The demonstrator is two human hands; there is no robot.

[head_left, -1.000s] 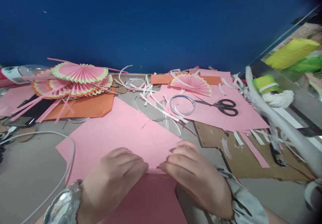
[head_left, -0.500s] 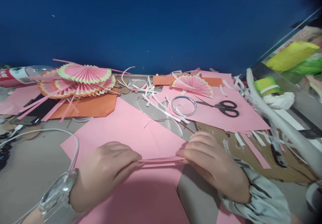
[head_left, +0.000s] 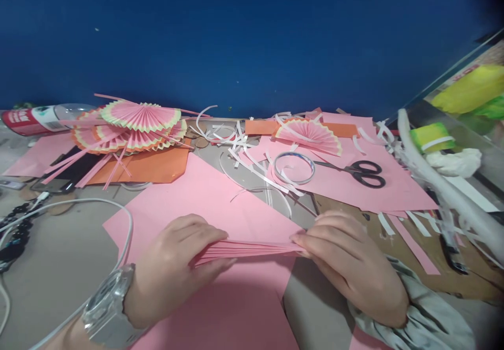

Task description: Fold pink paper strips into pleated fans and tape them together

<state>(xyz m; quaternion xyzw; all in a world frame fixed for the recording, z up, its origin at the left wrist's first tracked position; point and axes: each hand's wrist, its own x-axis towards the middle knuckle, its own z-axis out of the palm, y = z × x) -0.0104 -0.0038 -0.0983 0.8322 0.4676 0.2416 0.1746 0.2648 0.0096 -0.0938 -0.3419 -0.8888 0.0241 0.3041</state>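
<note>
A narrow strip of accordion-folded pink paper stretches between my two hands, its layered pleats facing me. My left hand pinches its left end, thumb below and fingers above; a watch sits on that wrist. At the other end, my right hand grips the pleats tightly between thumb and fingers. Beneath the strip lie large pink paper sheets, partly covered by both hands. Beyond the right hand, black-handled scissors and a roll of tape rest on another pink sheet.
Pleated paper fans are stacked at the back left beside a bottle. Another fan lies at the back centre among white paper strips. A white cable loops at left. Cardboard and a cutter lie at right.
The pleats have spread apart at the left end, where my left thumb and fingers are now wider apart. The right end stays pinched. The whole view has shifted slightly.
</note>
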